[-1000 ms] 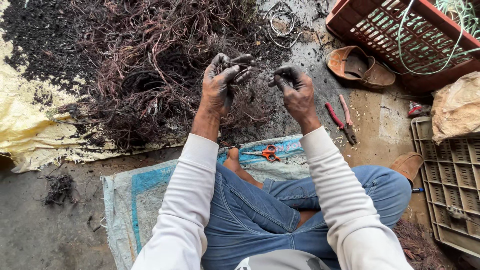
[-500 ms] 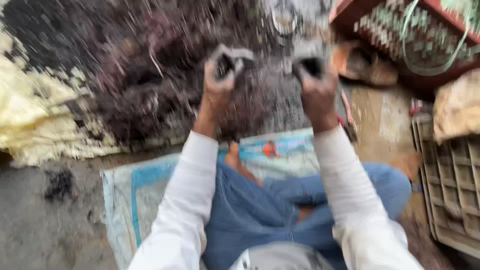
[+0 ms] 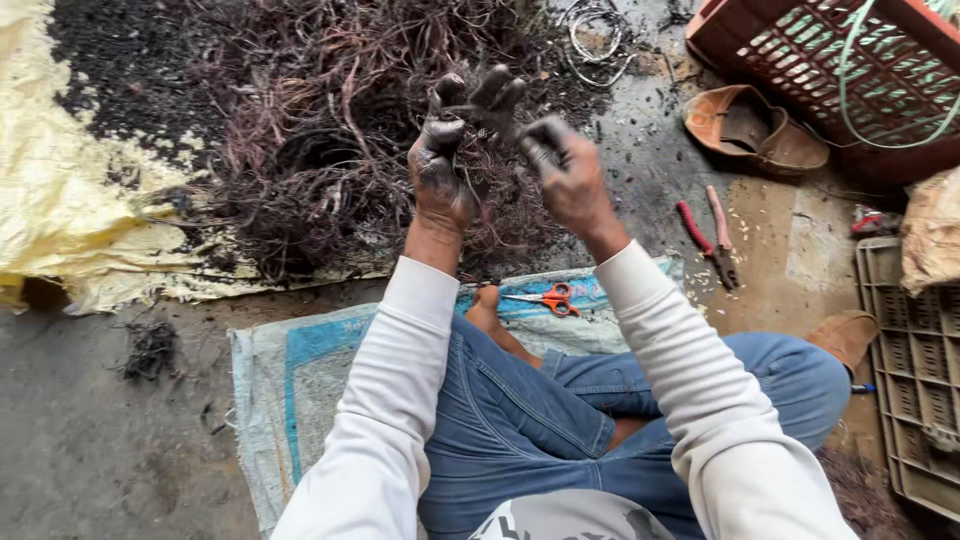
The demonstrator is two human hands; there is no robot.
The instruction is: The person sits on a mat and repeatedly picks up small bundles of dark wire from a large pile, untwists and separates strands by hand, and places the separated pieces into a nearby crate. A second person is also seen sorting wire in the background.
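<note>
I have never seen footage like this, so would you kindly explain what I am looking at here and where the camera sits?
The camera is worn on a person's head and looks down at their own arms and lap. They sit on a woven mat on the ground. Both hands are blackened: the left hand and right hand are raised together, pinching thin dark wire between them. Ahead lies a big wire pile on a yellow sheet. Nearby are orange scissors, red pliers, a sandal and a red crate.
</note>
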